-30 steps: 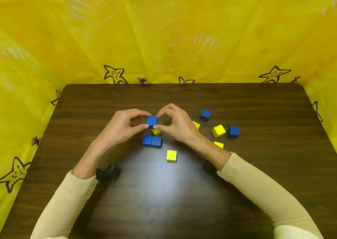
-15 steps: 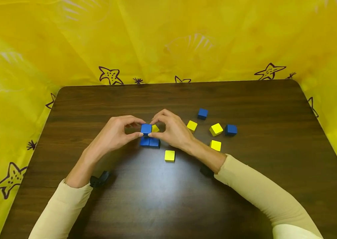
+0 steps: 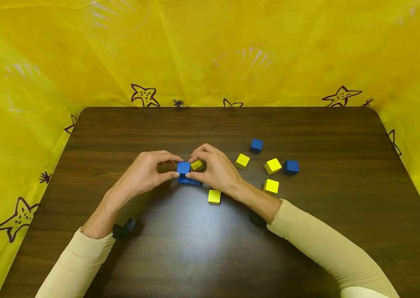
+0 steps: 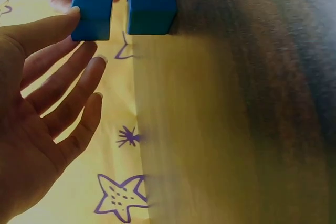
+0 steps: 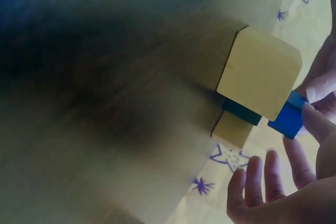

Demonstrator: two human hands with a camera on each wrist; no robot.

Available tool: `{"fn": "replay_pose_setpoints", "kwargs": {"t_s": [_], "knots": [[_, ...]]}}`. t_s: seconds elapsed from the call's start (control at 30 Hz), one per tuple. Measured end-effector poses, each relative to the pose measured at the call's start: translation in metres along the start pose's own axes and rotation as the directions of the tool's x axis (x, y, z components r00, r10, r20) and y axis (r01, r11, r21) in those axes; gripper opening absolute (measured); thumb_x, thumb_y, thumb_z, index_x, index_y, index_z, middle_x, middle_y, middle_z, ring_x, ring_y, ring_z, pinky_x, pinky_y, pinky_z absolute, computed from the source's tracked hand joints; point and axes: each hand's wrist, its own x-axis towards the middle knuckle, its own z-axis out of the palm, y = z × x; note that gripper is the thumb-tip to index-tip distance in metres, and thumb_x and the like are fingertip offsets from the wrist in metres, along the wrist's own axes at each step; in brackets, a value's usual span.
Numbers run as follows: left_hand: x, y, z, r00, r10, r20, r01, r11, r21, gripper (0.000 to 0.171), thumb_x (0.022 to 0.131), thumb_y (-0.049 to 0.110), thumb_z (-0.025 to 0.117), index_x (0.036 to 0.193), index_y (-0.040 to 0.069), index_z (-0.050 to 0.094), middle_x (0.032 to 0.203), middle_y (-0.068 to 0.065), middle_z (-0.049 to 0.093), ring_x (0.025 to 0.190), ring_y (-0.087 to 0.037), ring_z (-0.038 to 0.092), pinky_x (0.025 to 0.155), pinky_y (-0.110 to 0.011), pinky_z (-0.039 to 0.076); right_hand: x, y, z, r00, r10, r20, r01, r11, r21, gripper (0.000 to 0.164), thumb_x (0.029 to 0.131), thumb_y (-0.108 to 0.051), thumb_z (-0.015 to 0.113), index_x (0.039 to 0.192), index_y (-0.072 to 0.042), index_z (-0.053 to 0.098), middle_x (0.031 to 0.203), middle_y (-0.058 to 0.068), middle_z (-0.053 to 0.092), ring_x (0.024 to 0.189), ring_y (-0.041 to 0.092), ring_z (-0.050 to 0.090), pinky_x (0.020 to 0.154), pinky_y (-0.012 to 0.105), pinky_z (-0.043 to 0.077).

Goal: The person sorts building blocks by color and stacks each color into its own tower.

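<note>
My left hand point(image 3: 142, 171) and right hand point(image 3: 217, 169) pinch one blue cube point(image 3: 183, 167) between thumbs and fingers, one hand on each side. Below it, two blue cubes point(image 3: 195, 183) sit side by side on the table, partly hidden by the held cube and the right thumb. In the left wrist view, a gap shows between the held blue cube point(image 4: 93, 14) and the resting blue cubes point(image 4: 152, 9). Just behind, near my right fingers, lies a yellow cube point(image 3: 197, 165). Another yellow cube point(image 3: 214, 197) rests in front of the right hand and looms large in the right wrist view.
To the right of my right hand, three yellow cubes, among them a tilted one point(image 3: 273, 166), lie scattered with two blue cubes, one farther back point(image 3: 256, 145) and one at the right point(image 3: 291, 167). The dark wooden table point(image 3: 202, 256) ends at a yellow curtain point(image 3: 195, 49).
Both hands have brought the held blue cube toward the person and slightly left, from over the rear yellow cube to above the blue pair. That yellow cube shows more now.
</note>
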Motion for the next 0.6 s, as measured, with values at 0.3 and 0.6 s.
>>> {"fn": "replay_pose_setpoints", "kwargs": {"t_s": [0.3,0.6], "knots": [[-0.0048,-0.0031,0.0035,1.0,0.013,-0.015,-0.014,0.999,-0.03,0.036,0.081,0.015,0.084,0.115,0.012,0.074,0.104,0.001,0.073,0.089,-0.013,0.067,0.077,-0.036,0.055,-0.0023,-0.0001,0.0025,1.0,0.003,0.02,-0.003,1.0,0.002,0.03,0.078,-0.029,0.087,0.098,-0.011,0.074,0.108,-0.003,0.061,0.098,0.017,0.06,0.084,0.025,0.048],[-0.007,-0.0096,0.0082,1.0,0.008,-0.014,-0.009,0.999,-0.049,0.035,0.078,0.013,0.086,0.11,0.014,0.075,0.099,0.001,0.073,0.086,-0.012,0.066,0.077,-0.035,0.054,-0.0048,-0.003,0.0059,0.998,0.037,0.051,-0.034,0.997,-0.067,0.03,0.078,-0.033,0.087,0.098,-0.015,0.074,0.109,-0.003,0.062,0.101,0.014,0.059,0.089,0.029,0.048]]}}
